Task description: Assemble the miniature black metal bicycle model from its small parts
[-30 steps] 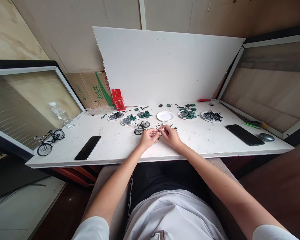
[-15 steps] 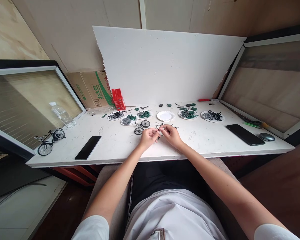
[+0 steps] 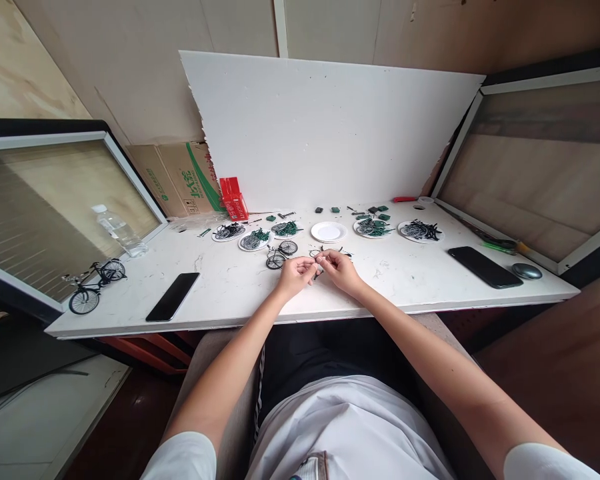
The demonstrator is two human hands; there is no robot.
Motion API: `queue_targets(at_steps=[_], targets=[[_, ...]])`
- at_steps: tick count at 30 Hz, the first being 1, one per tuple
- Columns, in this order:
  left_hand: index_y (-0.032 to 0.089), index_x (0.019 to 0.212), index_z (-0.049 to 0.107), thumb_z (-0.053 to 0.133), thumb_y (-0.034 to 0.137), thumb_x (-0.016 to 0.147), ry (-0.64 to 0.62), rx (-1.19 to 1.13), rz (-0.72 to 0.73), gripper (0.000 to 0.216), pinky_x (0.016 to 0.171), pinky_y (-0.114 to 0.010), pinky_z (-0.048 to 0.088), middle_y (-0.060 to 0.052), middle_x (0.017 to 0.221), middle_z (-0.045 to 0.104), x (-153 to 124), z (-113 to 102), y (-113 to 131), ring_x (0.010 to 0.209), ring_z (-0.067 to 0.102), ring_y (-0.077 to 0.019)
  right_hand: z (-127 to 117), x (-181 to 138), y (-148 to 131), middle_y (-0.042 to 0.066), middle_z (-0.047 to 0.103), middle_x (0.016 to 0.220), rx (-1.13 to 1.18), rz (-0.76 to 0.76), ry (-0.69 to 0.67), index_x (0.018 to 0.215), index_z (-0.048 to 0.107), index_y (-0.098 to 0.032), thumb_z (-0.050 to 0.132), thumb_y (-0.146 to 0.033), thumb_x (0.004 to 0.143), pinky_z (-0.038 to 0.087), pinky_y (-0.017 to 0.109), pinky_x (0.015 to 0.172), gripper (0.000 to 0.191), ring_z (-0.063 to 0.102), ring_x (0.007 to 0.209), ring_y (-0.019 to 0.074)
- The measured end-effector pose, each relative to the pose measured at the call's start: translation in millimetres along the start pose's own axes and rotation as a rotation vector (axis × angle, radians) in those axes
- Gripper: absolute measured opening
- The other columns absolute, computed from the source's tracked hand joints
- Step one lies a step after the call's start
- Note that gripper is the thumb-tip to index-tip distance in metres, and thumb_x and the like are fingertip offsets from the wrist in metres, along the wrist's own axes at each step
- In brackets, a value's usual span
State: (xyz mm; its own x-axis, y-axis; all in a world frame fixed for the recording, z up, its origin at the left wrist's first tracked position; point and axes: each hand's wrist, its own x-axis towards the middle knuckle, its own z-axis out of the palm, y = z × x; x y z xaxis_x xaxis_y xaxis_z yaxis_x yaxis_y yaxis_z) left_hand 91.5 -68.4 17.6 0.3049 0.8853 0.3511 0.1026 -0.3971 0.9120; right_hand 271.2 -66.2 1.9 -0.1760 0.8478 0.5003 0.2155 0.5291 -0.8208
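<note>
A white tabletop (image 3: 240, 293) is sitting in a plywood-walled corner, with a white foam board (image 3: 330, 127) leaning at the back and a framed panel standing on either side. The left hand (image 3: 294, 275) and right hand (image 3: 341, 270) are meeting above the table's middle. Their fingertips are pinching together on a small dark part (image 3: 319, 269), which is too tiny to name surely and is perhaps a model-bicycle piece. It is hanging between the two grips, just in front of a half-built model bicycle (image 3: 281, 253). Behind, an empty paper plate (image 3: 329, 231) is lying among other plates. Two of these, a left plate (image 3: 254, 240) and a right plate (image 3: 420, 231), are holding green and black parts.
</note>
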Motion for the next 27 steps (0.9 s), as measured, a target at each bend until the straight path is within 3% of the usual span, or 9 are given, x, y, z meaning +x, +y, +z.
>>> queue_targets(at_steps=[3, 9, 18, 27], targets=[[0.012, 0.095, 0.074, 0.072, 0.04, 0.085, -0.002, 0.017, 0.016, 0.03, 0.05, -0.023, 0.05, -0.009, 0.08, 0.077, 0.5, 0.8, -2.8, 0.052, 0.061, -0.0106, 0.6, -0.4, 1.9, 0.005, 0.07, 0.078, -0.013, -0.014, 0.001, 0.101, 0.066, -0.02, 0.054, -0.058, 0.098, 0.044, 0.03, 0.061, 0.04, 0.057, 0.064, 0.0181], [0.013, 0.097, 0.076, 0.072, 0.036, 0.085, 0.04, 0.099, 0.103, 0.026, 0.064, -0.026, 0.055, -0.009, 0.081, 0.078, 0.2, 1.9, -5.6, 0.067, 0.069, -0.0158, 0.8, -1.6, 3.4, 0.003, 0.067, 0.076, -0.086, -0.026, 0.026, 0.102, 0.066, -0.021, 0.053, -0.057, 0.098, 0.043, 0.029, 0.061, 0.039, 0.055, 0.062, 0.0175], [0.013, 0.096, 0.077, 0.07, 0.034, 0.086, 0.037, 0.167, 0.121, 0.025, 0.06, -0.024, 0.052, -0.008, 0.079, 0.077, -0.8, 1.6, -5.4, 0.063, 0.067, -0.015, 0.1, 0.0, 6.9, 0.004, 0.068, 0.082, -0.013, -0.028, -0.03, 0.1, 0.064, -0.021, 0.053, -0.055, 0.099, 0.046, 0.03, 0.066, 0.036, 0.06, 0.069, 0.018], [0.014, 0.094, 0.077, 0.072, 0.032, 0.084, 0.093, 0.225, 0.131, 0.021, 0.058, -0.025, 0.049, -0.007, 0.079, 0.076, 1.6, 1.5, -8.4, 0.06, 0.06, -0.0131, 1.9, -1.6, 5.8, 0.002, 0.064, 0.08, -0.159, -0.064, 0.014, 0.105, 0.063, -0.023, 0.048, -0.054, 0.102, 0.042, 0.029, 0.065, 0.035, 0.053, 0.066, 0.0171]])
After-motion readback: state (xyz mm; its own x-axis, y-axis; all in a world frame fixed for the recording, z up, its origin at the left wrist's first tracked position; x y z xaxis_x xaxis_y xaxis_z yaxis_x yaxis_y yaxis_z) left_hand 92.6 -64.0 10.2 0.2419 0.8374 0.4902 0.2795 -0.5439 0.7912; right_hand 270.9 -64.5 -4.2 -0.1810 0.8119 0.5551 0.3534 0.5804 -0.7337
